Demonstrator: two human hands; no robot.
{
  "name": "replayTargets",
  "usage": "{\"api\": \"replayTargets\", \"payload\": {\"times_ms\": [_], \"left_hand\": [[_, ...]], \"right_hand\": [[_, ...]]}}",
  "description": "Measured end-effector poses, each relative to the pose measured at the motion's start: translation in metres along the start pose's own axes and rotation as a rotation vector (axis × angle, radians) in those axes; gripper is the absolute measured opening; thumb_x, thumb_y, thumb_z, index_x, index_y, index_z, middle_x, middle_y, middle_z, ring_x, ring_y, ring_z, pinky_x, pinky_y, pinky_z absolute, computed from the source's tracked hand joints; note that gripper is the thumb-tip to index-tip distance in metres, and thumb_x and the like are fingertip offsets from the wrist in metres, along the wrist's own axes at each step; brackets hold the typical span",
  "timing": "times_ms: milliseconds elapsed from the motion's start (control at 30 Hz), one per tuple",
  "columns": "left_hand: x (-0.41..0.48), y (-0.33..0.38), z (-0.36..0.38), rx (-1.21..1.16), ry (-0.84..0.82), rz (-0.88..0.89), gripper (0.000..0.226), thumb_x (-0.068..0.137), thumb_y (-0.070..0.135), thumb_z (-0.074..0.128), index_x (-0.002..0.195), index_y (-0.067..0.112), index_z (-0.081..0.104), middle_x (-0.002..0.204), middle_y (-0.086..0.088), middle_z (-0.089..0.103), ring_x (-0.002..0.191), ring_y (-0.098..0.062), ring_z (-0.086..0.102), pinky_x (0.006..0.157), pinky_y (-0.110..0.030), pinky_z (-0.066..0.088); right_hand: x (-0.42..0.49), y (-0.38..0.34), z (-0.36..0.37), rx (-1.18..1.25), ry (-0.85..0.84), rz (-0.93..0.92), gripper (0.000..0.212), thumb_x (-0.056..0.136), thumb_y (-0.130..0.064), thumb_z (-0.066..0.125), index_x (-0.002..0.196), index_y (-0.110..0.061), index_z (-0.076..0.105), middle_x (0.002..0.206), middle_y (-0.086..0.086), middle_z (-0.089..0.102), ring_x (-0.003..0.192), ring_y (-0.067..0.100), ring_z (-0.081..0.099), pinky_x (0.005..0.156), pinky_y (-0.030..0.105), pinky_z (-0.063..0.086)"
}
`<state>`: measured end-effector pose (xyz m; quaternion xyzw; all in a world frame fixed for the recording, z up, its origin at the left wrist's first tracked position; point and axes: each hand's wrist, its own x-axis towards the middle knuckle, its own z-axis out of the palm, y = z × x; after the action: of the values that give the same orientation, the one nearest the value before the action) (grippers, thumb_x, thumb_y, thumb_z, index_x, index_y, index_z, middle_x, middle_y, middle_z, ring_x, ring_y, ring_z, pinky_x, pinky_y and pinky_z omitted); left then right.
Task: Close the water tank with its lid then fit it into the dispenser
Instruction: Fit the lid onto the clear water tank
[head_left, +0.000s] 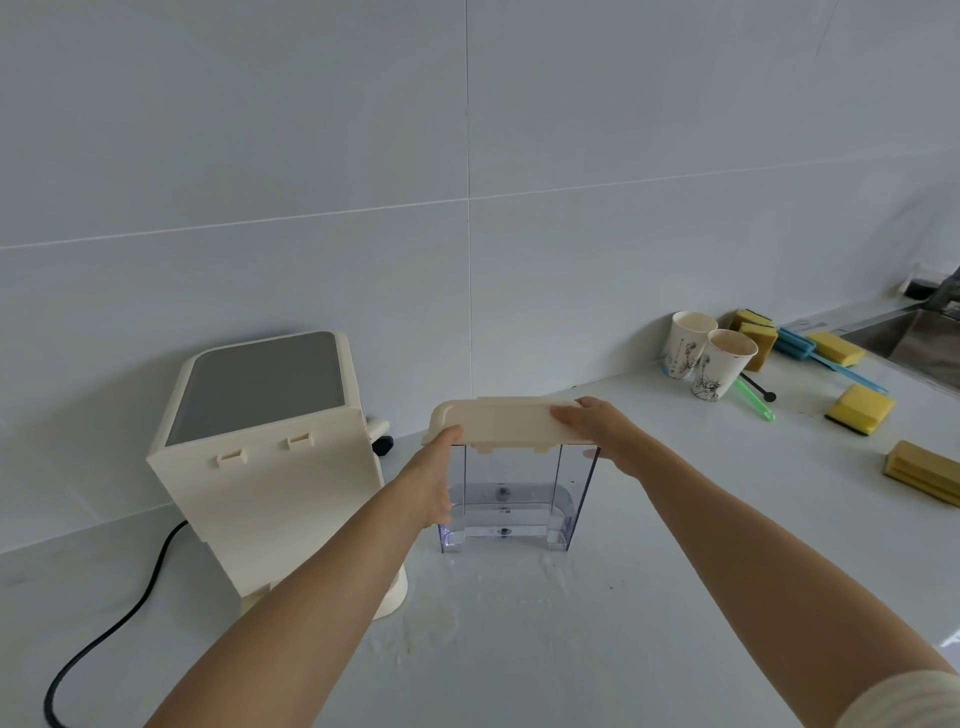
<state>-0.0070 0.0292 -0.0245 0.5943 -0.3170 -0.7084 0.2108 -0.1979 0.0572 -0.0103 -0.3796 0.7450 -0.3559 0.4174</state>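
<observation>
The left hand (434, 470) cups the left end of the lid (498, 420), fingers curled under its edge, with the heel of the hand against the left wall of the tank (511, 499). The right hand (597, 426) grips the lid's right end from above, fingers wrapped over the top. Both hands hold the one cream lid, which sits on or just over the tank's open top; its left end juts past the tank wall, and whether it is fully seated cannot be told.

The single clear tank stands upright on the white counter (675, 519), directly between the two forearms. Just to its left stands one cream dispenser (270, 467), its back panel with two small slots facing the camera, a narrow gap between it and the tank. One black cable (119, 618) trails from it to the left front edge.

Bare counter lies in front of the tank and to its right. Farther right, well apart, stand two paper cups (709, 358), about five yellow sponges (860, 410), blue and green utensils, and the corner of a steel sink (919, 338).
</observation>
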Motion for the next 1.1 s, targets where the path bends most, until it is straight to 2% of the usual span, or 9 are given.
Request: {"api": "replayTargets", "payload": {"times_ms": [100, 233, 367, 467, 600, 733, 900, 1000, 1100], "left_hand": [[-0.001, 0.006, 0.0, -0.047, 0.011, 0.034, 0.083, 0.084, 0.046, 0.055, 0.148, 0.012, 0.013, 0.157, -0.019, 0.015, 0.143, -0.032, 0.023, 0.117, -0.041, 0.023], [-0.002, 0.013, 0.003, -0.071, 0.045, 0.076, 0.071, 0.086, 0.039, 0.055, 0.145, 0.013, 0.024, 0.156, -0.016, 0.02, 0.142, -0.029, 0.027, 0.115, -0.038, 0.027], [0.0, 0.017, 0.009, -0.057, 0.082, 0.126, 0.061, 0.088, 0.034, 0.053, 0.141, 0.011, 0.033, 0.154, -0.009, 0.027, 0.143, -0.024, 0.025, 0.113, -0.036, 0.026], [0.004, 0.019, 0.013, 0.044, 0.081, 0.169, 0.064, 0.088, 0.037, 0.051, 0.142, 0.011, 0.03, 0.153, -0.011, 0.028, 0.141, -0.028, 0.027, 0.114, -0.039, 0.024], [0.008, 0.024, 0.018, 0.124, 0.055, 0.216, 0.025, 0.088, 0.029, 0.051, 0.107, 0.013, 0.055, 0.111, -0.009, 0.053, 0.101, -0.021, 0.043, 0.094, -0.033, 0.034], [0.005, 0.03, 0.021, 0.188, 0.043, 0.246, 0.031, 0.086, 0.025, 0.052, 0.114, 0.01, 0.053, 0.108, -0.006, 0.046, 0.103, -0.022, 0.042, 0.089, -0.031, 0.031], [0.002, 0.032, 0.026, 0.262, -0.012, 0.328, 0.039, 0.089, 0.009, 0.045, 0.128, 0.006, 0.049, 0.115, -0.011, 0.055, 0.111, -0.024, 0.051, 0.106, -0.036, 0.038], [-0.004, 0.032, 0.031, 0.353, -0.087, 0.393, 0.041, 0.091, 0.002, 0.039, 0.131, 0.009, 0.047, 0.11, -0.008, 0.053, 0.099, -0.024, 0.051, 0.086, -0.034, 0.043], [-0.007, 0.032, 0.034, 0.45, -0.102, 0.425, 0.044, 0.093, 0.004, 0.037, 0.135, 0.012, 0.043, 0.112, -0.006, 0.051, 0.1, -0.023, 0.049, 0.083, -0.034, 0.041]], "right_hand": [[-0.001, 0.002, 0.0, -0.021, 0.005, -0.004, 0.042, 0.089, -0.031, 0.051, 0.122, -0.005, 0.049, 0.113, 0.012, 0.052, 0.103, 0.026, 0.05, 0.1, 0.043, 0.041], [-0.003, 0.007, -0.002, -0.029, -0.009, 0.002, 0.028, 0.087, -0.033, 0.054, 0.102, -0.009, 0.05, 0.101, 0.006, 0.05, 0.091, 0.02, 0.047, 0.083, 0.034, 0.042], [-0.008, 0.012, -0.004, -0.068, -0.023, 0.002, 0.031, 0.082, -0.035, 0.06, 0.095, -0.01, 0.048, 0.087, 0.002, 0.052, 0.09, 0.021, 0.049, 0.081, 0.033, 0.046], [-0.017, 0.012, -0.003, -0.133, -0.079, 0.004, 0.035, 0.08, -0.038, 0.064, 0.09, -0.009, 0.047, 0.078, 0.001, 0.052, 0.074, 0.017, 0.051, 0.064, 0.024, 0.041], [-0.025, 0.013, 0.004, -0.187, -0.131, 0.005, 0.036, 0.076, -0.042, 0.067, 0.081, -0.012, 0.049, 0.075, 0.0, 0.056, 0.063, 0.011, 0.054, 0.06, 0.021, 0.043], [-0.033, 0.008, 0.013, -0.232, -0.146, -0.005, 0.036, 0.073, -0.041, 0.07, 0.07, -0.011, 0.05, 0.067, 0.003, 0.059, 0.059, 0.013, 0.055, 0.061, 0.022, 0.048], [-0.04, 0.006, 0.025, -0.216, -0.214, 0.038, 0.05, 0.071, -0.042, 0.071, 0.096, 0.0, 0.059, 0.071, 0.007, 0.063, 0.063, 0.016, 0.062, 0.07, 0.027, 0.054], [-0.044, 0.004, 0.033, -0.205, -0.269, 0.083, 0.063, 0.073, -0.044, 0.069, 0.113, 0.002, 0.055, 0.085, 0.013, 0.065, 0.075, 0.022, 0.064, 0.073, 0.029, 0.054], [-0.047, 0.002, 0.034, -0.257, -0.302, 0.101, 0.065, 0.076, -0.05, 0.063, 0.118, -0.002, 0.052, 0.112, 0.018, 0.065, 0.085, 0.023, 0.063, 0.075, 0.028, 0.053]]}}
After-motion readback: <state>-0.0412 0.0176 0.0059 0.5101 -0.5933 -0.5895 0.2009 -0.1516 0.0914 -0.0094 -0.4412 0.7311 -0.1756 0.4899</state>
